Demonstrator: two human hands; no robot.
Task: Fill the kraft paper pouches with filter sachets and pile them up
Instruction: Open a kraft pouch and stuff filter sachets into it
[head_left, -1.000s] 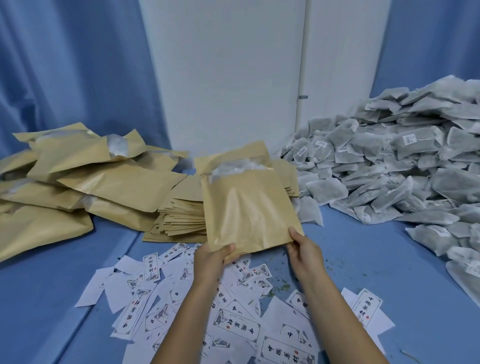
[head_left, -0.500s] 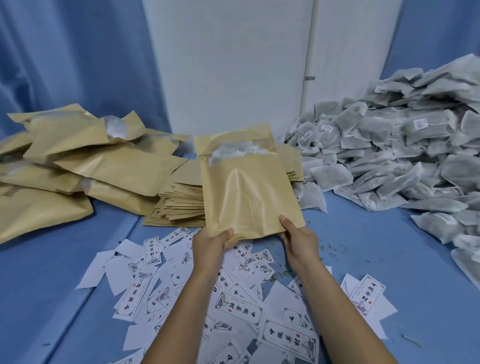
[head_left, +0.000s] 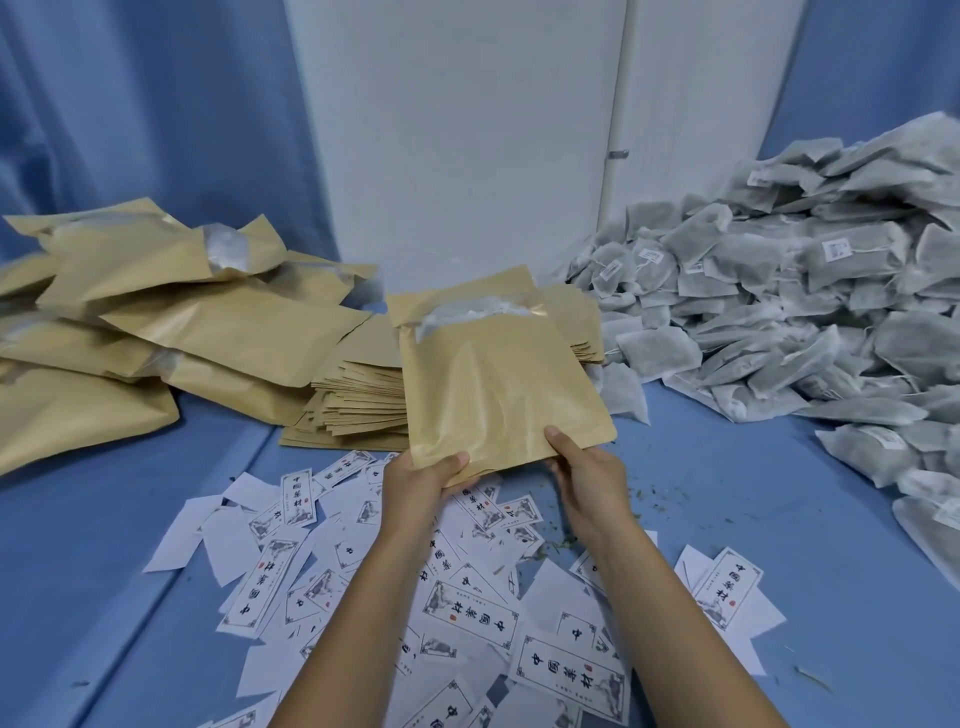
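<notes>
1. A blue surface (head_left: 727, 493) stands before blue curtains and a white wall panel.
2. A kraft paper pouch (head_left: 498, 395) is held upright, its long axis rising away from the fingers (head_left: 558, 440). A white sachet shows at its open top.
3. The left hand (head_left: 421, 478) and right hand (head_left: 587, 478) each pinch a bottom corner.
4. The pile of filled pouches (head_left: 156, 332) lies well left of the fingers, nearer the left hand.
5. A stack of flat empty pouches (head_left: 358, 400) sits between and may obstruct.
6. A sachet heap (head_left: 805, 312) lies right, with paper labels (head_left: 467, 608) beneath the hands.
</notes>
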